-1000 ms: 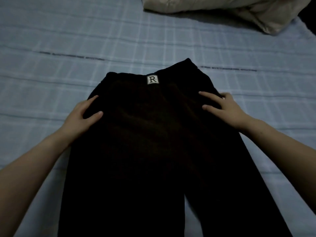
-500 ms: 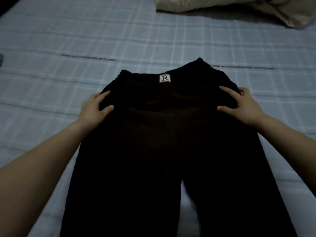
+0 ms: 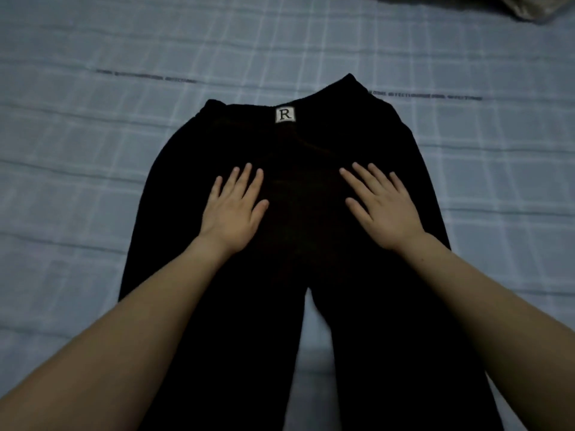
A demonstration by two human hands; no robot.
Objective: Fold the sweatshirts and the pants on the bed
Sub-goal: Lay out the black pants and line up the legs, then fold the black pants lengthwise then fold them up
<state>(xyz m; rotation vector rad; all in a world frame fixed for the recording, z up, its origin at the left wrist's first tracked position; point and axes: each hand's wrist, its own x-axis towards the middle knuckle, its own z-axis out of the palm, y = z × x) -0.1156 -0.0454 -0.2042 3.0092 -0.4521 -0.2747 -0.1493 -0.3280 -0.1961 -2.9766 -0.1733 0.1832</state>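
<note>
Your left hand (image 3: 231, 209) and right hand (image 3: 384, 209) lie flat, fingers (image 3: 244, 180) straight and slightly spread, on the pants (image 3: 298, 144) lying unfolded mid-bed (image 3: 93, 150), so you seem to be smoothing them, and next should probably fold one leg over the other.

left grip (image 3: 233, 209) flat, right grip (image 3: 383, 209) flat

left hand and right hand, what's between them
Only bare fabric of the black pants lies between left hand and right hand, in the head view; the R label sits higher up.
</note>
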